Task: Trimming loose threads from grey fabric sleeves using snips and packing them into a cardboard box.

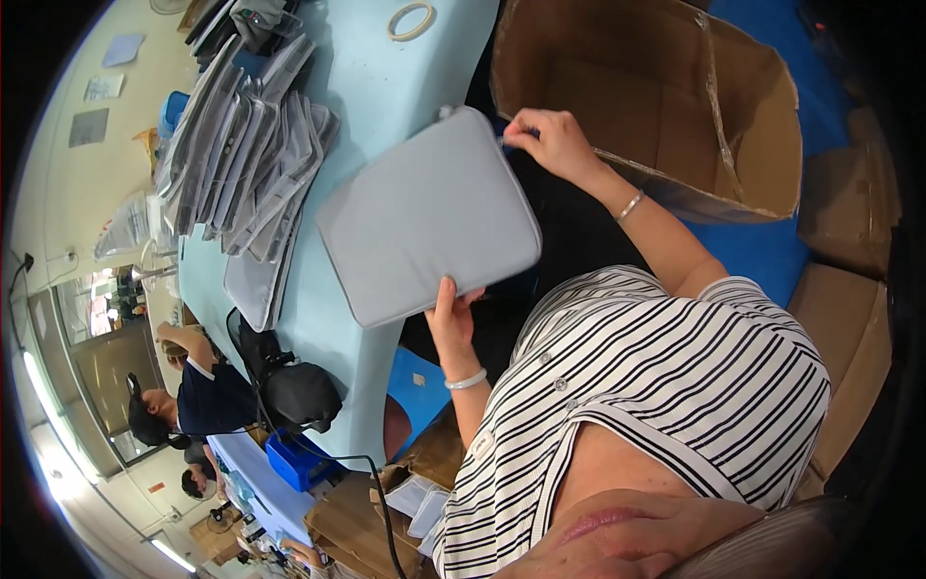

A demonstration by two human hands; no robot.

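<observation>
A flat grey zip-up sleeve [429, 217], shaped like a laptop case with rounded corners, is tilted over the table's near edge. My left hand [451, 314] grips its lower edge, thumb on the top face and fingers partly hidden beneath. At the sleeve's right-hand edge, close to its upper corner, my right hand [555, 145] is closed in a pinch. Whatever lies between those fingertips is too small to make out. Farther left on the table, a pile of similar grey sleeves [246, 154] leans in a stack, several of them in clear plastic.
A large open cardboard box [656, 106] stands at the right, next to the pale blue table [371, 106]. A tape roll [410, 21] lies at the table's far end. A black machine-like object [299, 394] with a cable sits at the near left. Other people [207, 391] work beyond.
</observation>
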